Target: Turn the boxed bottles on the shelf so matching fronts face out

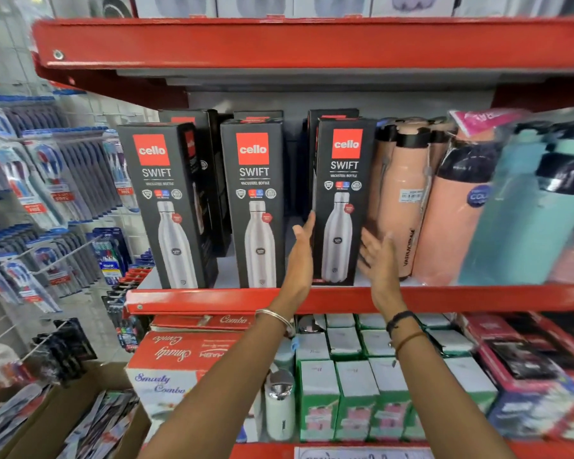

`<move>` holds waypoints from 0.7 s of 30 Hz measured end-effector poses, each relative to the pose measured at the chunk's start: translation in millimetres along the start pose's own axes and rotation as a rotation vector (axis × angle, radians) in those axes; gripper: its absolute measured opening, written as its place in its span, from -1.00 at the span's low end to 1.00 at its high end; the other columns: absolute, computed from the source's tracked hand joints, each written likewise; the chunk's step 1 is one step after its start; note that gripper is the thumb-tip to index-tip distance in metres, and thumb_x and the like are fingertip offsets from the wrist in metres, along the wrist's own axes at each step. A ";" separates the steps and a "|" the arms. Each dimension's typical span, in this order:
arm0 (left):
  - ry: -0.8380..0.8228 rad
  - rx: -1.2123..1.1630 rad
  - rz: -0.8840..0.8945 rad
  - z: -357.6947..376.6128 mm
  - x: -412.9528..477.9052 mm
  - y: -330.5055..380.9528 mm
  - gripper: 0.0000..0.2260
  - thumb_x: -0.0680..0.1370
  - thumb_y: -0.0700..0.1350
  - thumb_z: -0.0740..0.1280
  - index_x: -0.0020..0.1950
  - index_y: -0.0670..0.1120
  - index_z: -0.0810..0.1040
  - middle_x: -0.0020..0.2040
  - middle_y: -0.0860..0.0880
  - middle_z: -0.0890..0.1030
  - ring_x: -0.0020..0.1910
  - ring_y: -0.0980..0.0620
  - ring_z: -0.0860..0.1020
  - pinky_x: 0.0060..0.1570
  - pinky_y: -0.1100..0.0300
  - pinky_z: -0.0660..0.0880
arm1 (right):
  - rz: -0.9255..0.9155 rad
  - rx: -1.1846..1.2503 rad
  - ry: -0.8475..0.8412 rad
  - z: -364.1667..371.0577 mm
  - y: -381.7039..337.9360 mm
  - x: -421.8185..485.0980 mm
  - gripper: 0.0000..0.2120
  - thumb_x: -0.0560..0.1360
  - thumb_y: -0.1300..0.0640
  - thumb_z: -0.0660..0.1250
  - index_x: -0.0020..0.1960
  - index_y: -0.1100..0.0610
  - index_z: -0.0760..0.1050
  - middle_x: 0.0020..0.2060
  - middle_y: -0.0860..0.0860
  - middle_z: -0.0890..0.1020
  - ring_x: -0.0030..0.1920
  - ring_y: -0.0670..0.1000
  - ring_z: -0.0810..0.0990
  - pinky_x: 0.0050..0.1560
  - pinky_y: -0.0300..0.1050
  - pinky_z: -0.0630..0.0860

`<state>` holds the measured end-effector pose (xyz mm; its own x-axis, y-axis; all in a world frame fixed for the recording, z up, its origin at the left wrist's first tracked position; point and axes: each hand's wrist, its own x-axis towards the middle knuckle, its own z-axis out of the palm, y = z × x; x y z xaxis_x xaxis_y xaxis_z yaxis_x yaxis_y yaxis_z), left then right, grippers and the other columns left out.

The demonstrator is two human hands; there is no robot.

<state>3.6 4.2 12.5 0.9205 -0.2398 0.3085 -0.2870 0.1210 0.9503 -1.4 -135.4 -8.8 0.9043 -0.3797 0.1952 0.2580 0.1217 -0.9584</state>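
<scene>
Three tall black Cello Swift bottle boxes stand along the front of the red shelf, all with the printed bottle front facing out: the left box, the middle box and the right box. More black boxes stand behind them. My left hand lies flat against the right box's left side, fingers straight. My right hand is spread at the box's lower right corner, beside it; I cannot tell if it touches. Neither hand grips anything.
Peach bottles and a teal bottle stand right of the boxes. A red shelf hangs overhead. Toothbrush packs hang at the left. Below are red combo boxes and green-and-white boxes.
</scene>
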 end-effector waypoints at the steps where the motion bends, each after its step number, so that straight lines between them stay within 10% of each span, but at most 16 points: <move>1: -0.001 -0.005 -0.002 -0.2 0.4 -0.8 -0.45 0.33 0.52 -0.19 0.27 0.53 0.22 0.59 0.09 0.07 0.58 -0.09 0.02 0.53 -0.19 -0.02 | 0.008 -0.004 -0.013 -1.5 -1.0 -0.3 -0.39 0.61 -0.20 -0.21 0.47 0.10 0.27 0.52 0.11 0.27 0.50 0.17 0.24 0.51 0.14 0.15; 14: 0.011 -0.029 -0.065 1.2 -23.1 7.5 -0.31 0.39 0.46 -0.21 0.45 0.28 0.24 0.44 0.07 0.41 0.38 -0.08 0.39 0.35 -0.11 0.33 | -0.011 0.001 -0.040 -20.8 -14.4 -21.4 -0.43 0.64 -0.14 -0.10 0.54 0.14 0.02 0.42 0.09 0.44 0.43 0.20 0.37 0.42 0.23 0.32; 18: 0.030 0.009 0.000 -2.8 -25.1 2.4 -0.34 0.21 0.64 -0.09 0.24 0.52 0.34 -0.20 0.25 0.28 -0.24 0.20 0.25 -0.24 0.20 0.23 | -0.028 -0.013 -0.044 -20.2 -16.5 -25.3 -0.42 0.63 -0.14 -0.08 0.54 0.16 0.04 0.43 0.10 0.42 0.44 0.19 0.36 0.43 0.22 0.31; 21: 0.008 -0.007 -0.037 -0.6 -36.7 11.9 -0.39 0.49 0.41 -0.18 0.45 0.27 0.25 0.31 0.03 0.49 0.27 -0.01 0.46 0.21 -0.05 0.40 | -0.043 -0.045 -0.042 -19.7 -19.8 -31.8 -0.42 0.62 -0.14 -0.05 0.52 0.18 0.12 0.44 0.13 0.41 0.44 0.17 0.36 0.44 0.16 0.32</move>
<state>-33.4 15.0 12.4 0.9326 -0.2361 0.2731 -0.2511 0.1193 0.9606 -42.0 -143.7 -0.1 0.9063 -0.3449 0.2442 0.2824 0.0644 -0.9571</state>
